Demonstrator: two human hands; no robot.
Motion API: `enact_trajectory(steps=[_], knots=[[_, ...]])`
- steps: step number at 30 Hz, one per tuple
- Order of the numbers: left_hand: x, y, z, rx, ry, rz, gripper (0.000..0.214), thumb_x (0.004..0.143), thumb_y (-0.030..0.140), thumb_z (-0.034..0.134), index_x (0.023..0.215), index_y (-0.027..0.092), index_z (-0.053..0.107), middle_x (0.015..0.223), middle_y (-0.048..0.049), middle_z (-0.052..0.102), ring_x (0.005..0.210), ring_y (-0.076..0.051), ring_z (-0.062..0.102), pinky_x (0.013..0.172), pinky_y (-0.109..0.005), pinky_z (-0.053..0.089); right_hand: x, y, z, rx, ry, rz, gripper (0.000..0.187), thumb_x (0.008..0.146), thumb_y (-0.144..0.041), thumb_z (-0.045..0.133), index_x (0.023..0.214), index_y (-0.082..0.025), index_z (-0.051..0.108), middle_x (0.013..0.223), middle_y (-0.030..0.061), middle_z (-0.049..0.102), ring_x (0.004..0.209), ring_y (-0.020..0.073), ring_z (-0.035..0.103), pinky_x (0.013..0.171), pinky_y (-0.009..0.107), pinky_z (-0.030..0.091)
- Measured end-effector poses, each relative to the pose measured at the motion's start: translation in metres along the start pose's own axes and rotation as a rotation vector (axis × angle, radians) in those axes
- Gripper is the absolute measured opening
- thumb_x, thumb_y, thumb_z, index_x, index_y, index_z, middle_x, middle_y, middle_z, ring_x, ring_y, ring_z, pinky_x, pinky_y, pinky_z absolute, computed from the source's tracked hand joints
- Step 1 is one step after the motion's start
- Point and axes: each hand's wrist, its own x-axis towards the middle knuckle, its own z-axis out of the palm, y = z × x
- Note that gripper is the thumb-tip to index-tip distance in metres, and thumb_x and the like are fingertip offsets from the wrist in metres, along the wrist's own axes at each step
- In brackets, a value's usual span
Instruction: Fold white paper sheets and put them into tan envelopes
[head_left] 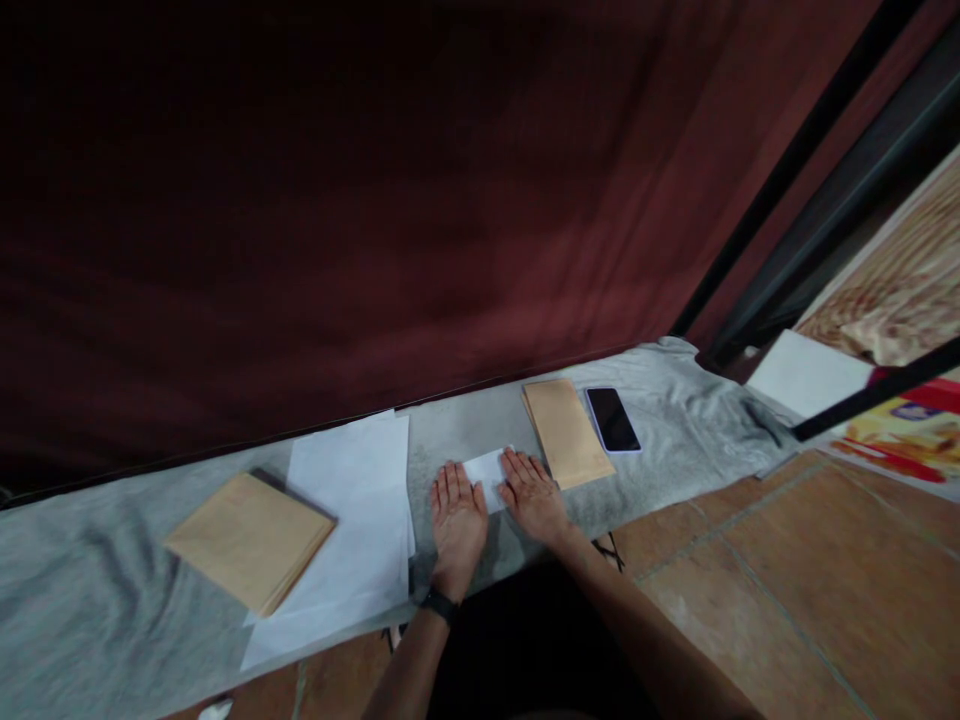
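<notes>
A small folded sheet of white paper [486,474] lies on the grey cloth between my hands. My left hand [457,510] rests flat with its fingers stretched out, at the paper's left edge. At the right edge my right hand [532,495] lies flat as well, its fingertips over the paper. Just right of it is a thin stack of brown envelopes [571,435]. To the left, larger white sheets [352,510] lie in a loose pile. A thicker stack of brown envelopes [251,540] partly covers them.
A phone [613,420] lies face up beyond the right envelopes. The grey cloth [67,590] covers a long, narrow surface backed by a dark red curtain [450,220]. Black metal bars [795,170] stand at the right, near a white box [810,372]. Below is a tiled floor [795,590].
</notes>
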Motion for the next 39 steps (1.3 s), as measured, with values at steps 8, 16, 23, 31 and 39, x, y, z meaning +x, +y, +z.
enact_trajectory(steps=[8, 16, 23, 31, 39], knots=[[0.047, -0.006, -0.027, -0.015, -0.164, 0.090, 0.039, 0.095, 0.024, 0.044, 0.130, 0.016, 0.061, 0.131, -0.0146, 0.062, 0.121, -0.028, 0.056, 0.103, -0.043, 0.044, 0.000, -0.001, 0.001, -0.010, 0.017, 0.000, 0.054, 0.105, -0.037, 0.036, 0.153, -0.014, 0.038, 0.156, 0.0093, 0.042, 0.143, 0.0242, 0.041, 0.120, 0.044, 0.028], [0.083, -0.019, -0.034, -0.087, -0.379, 0.039, 0.025, 0.084, 0.029, 0.065, 0.107, 0.020, 0.066, 0.118, -0.0099, 0.066, 0.117, -0.029, 0.056, 0.100, -0.042, 0.042, 0.002, -0.002, -0.002, 0.038, -0.014, 0.026, 0.054, 0.102, -0.036, 0.041, 0.152, -0.014, 0.040, 0.154, 0.0097, 0.044, 0.143, 0.0247, 0.041, 0.120, 0.046, 0.028], [0.087, -0.017, -0.044, -0.165, -0.338, 0.047, 0.008, 0.084, 0.016, 0.060, 0.090, 0.019, 0.063, 0.099, -0.0074, 0.069, 0.099, -0.024, 0.063, 0.087, -0.036, 0.046, 0.003, 0.003, -0.005, 0.203, 0.073, 0.069, 0.052, 0.099, -0.024, 0.041, 0.150, -0.016, 0.043, 0.150, 0.0103, 0.051, 0.140, 0.0225, 0.046, 0.118, 0.045, 0.037], [0.058, -0.003, -0.097, -0.283, -0.088, 0.276, 0.020, 0.097, 0.019, 0.042, 0.106, 0.025, 0.058, 0.114, -0.0067, 0.067, 0.111, -0.024, 0.059, 0.103, -0.040, 0.043, -0.022, 0.000, -0.029, 0.426, 0.437, 0.106, 0.062, 0.096, -0.014, 0.036, 0.157, -0.025, 0.029, 0.156, 0.0078, 0.042, 0.145, 0.0228, 0.038, 0.119, 0.048, 0.037], [-0.031, -0.021, -0.045, -0.228, -0.051, 0.506, 0.031, 0.090, 0.004, 0.041, 0.109, 0.021, 0.060, 0.125, -0.0071, 0.066, 0.118, -0.022, 0.061, 0.105, -0.042, 0.048, -0.054, -0.013, -0.037, 0.304, 0.139, -0.040, 0.046, 0.103, -0.024, 0.037, 0.148, -0.023, 0.045, 0.149, 0.0076, 0.052, 0.139, 0.0218, 0.046, 0.121, 0.052, 0.028]])
